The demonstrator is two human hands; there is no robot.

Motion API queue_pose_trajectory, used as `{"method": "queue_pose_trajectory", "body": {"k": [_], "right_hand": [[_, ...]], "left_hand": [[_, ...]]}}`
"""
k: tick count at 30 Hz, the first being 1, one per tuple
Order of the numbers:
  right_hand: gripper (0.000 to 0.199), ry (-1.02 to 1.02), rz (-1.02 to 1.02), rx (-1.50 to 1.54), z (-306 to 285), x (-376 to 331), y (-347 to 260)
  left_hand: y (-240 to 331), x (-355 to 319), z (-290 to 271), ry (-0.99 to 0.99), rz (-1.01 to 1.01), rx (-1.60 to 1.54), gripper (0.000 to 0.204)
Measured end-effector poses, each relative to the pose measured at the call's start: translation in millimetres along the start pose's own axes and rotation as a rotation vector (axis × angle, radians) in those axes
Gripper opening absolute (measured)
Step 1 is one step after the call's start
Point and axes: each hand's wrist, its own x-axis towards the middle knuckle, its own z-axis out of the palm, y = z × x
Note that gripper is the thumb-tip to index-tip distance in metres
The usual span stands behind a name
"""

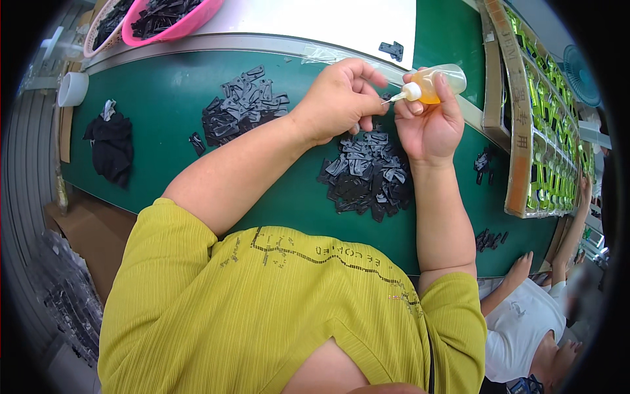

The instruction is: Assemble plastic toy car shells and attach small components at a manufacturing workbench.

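Note:
My right hand (430,128) is closed round a small clear squeeze bottle (430,87) of yellow-orange liquid. The bottle lies tilted on its side, and its white cap and thin nozzle (400,95) point left. My left hand (341,98) is closed, its thumb and finger pinched right at the nozzle's tip; what they hold, if anything, is too small to make out. Below the hands lies a heap of flat black plastic clips (367,171). Another heap of the same black clips (243,105) is left of it, with one loose clip (197,143) beside it.
Pink basket (190,26) of black parts stands far left on the pale ledge. A black cloth (111,148) and white cup (73,89) are at the table's left. At right are a carton of green pieces (525,131), small black parts (484,164) and a co-worker's hand (520,268).

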Motion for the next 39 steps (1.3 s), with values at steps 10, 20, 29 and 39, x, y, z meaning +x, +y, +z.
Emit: {"method": "queue_pose_trajectory", "body": {"k": [10, 20, 29, 39], "right_hand": [[0.008, 0.038, -0.487, -0.432, 1.2, 4.7, -12.1], [0.01, -0.039, -0.653, -0.681, 2.5, 1.8, -5.2], [0.014, -0.06, -0.656, -0.735, 3.5, 0.6, -5.1], [0.014, 0.007, -0.709, -0.772, 8.2, -1.5, -2.2]], "left_hand": [[-1.0, 2.8, 2.5, 0.001, -0.017, -0.017, 0.031], [0.8, 2.7, 2.0, 0.012, -0.04, 0.005, 0.028], [1.3, 1.7, 2.4, 0.005, -0.027, 0.034, 0.027], [0.0, 1.2, 1.8, -0.001, -0.017, 0.028, 0.027]]}}
